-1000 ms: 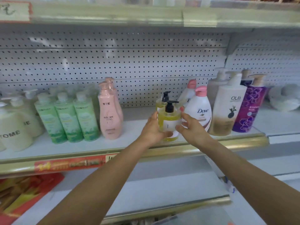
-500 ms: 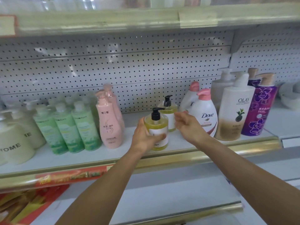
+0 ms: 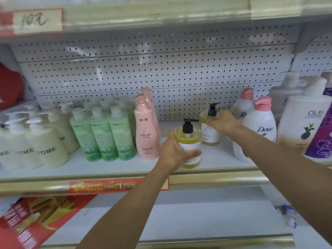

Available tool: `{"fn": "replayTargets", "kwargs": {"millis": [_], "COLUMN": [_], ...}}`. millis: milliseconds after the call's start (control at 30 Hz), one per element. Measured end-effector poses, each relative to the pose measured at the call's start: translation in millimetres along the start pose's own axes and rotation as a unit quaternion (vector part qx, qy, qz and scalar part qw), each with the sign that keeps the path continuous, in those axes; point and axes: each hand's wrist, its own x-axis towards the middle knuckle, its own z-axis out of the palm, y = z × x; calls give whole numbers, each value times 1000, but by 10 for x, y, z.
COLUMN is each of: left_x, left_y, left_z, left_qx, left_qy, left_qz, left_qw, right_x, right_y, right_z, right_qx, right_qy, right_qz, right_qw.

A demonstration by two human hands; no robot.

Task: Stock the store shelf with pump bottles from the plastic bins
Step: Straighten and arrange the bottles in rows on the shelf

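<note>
Two yellow pump bottles (image 3: 188,141) beside Dove bottle (image 3: 260,130), Olay bottle (image 3: 303,123).

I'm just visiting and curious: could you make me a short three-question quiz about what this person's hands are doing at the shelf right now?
1. True or false: the left hand grips the front yellow pump bottle.
2. What does the right hand hold? A) the Dove bottle B) the rear yellow pump bottle C) the pink bottle
3. Fill in: both yellow bottles have ___ pump heads.

Key
1. True.
2. B: its fingers curl over the rear yellow pump bottle, which stands between the pink bottle and the Dove bottle.
3. Black.
</note>
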Motion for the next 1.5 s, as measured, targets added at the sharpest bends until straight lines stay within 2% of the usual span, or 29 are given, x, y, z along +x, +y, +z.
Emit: {"fn": "replayTargets", "kwargs": {"millis": [267,533,700,1033,1233,1500], "left_x": [-162,-356,-414,-385,-363,-376], "left_y": [3,-44,-128,-229,-233,-208], "left_z": [-258,-582,-632,-643,-620,-625], "left_qx": [-19,-23,-26,-33,-27,-30], "left_qy": [42,66,53,43,42,44], "left_qz": [14,18,5,-6,-16,-25], "left_qw": [999,997,998,999,999,998], "right_x": [189,14,17,219,288,360], "right_y": [160,-112,-182,-173,-163,-130], "right_z": [124,410,569,516,577,571], "right_qx": [-79,-19,7,-25,-13,43], "right_qy": [10,-15,15,-67,-45,-133], "right_qz": [-22,-76,-93,-120,-137,-164], "right_qw": [997,997,996,990,989,976]}}
